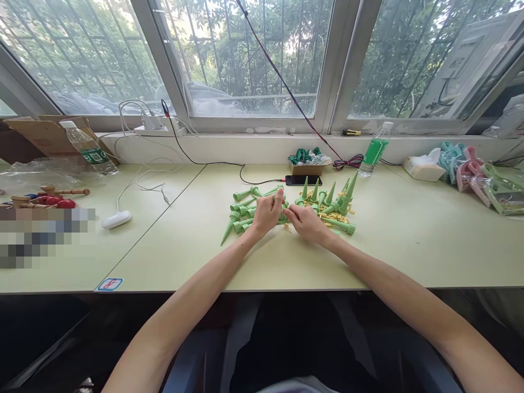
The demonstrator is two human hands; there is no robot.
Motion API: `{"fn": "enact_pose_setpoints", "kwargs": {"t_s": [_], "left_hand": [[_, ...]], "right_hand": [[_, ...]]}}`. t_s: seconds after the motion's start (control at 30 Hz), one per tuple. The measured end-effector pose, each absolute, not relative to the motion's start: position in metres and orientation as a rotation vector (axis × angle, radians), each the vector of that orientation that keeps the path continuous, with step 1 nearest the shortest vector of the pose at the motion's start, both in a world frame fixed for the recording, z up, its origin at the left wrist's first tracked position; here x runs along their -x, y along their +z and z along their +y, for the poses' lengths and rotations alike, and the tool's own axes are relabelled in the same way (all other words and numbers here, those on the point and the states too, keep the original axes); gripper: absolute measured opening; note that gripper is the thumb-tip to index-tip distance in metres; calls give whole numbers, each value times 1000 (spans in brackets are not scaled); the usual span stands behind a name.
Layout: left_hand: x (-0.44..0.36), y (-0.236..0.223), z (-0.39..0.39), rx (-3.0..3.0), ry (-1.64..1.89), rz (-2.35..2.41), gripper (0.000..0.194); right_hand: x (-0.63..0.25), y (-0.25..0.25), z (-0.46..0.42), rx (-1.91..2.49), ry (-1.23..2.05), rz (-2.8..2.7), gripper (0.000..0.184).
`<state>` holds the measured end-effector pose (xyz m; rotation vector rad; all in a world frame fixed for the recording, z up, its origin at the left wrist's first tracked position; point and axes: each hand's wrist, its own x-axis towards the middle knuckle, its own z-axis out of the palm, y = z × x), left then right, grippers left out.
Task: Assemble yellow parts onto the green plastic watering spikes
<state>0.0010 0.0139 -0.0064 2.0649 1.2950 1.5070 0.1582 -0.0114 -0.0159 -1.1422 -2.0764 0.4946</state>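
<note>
My left hand (268,213) is closed, its fingers curled round a green plastic spike (282,219) that shows only in part between my two hands. Close beside it, my right hand (308,222) is pinched shut with its fingertips against that spot; what it grips is hidden. To the left lie several cone-shaped green spikes (240,209) with ribbed caps. More green spikes (329,197) stand and lie to the right, mixed with small yellow plastic parts (341,217). One small yellow part (287,226) is on the table just below my hands.
A black phone (303,180) on a cable lies behind the spikes, before a small cardboard box (306,169). Bottles stand left (92,150) and right (374,150). A tissue box (423,166) and coloured plastic clips (470,172) are at right; a white device (117,219) at left.
</note>
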Motion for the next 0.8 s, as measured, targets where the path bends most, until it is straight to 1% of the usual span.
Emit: {"fn": "enact_pose_setpoints", "kwargs": {"t_s": [0.23,0.5,0.8], "left_hand": [[-1,-8,15,-2085,1512,1249,66],[-2,-8,14,-2099,1491,1209,66],[-2,-9,14,-2086,1497,1129,65]], "right_hand": [[-158,-13,-12,1192,482,-2082,44],[-159,-14,-10,1205,471,-2092,56],[-158,-12,-11,1253,435,-2072,59]]}}
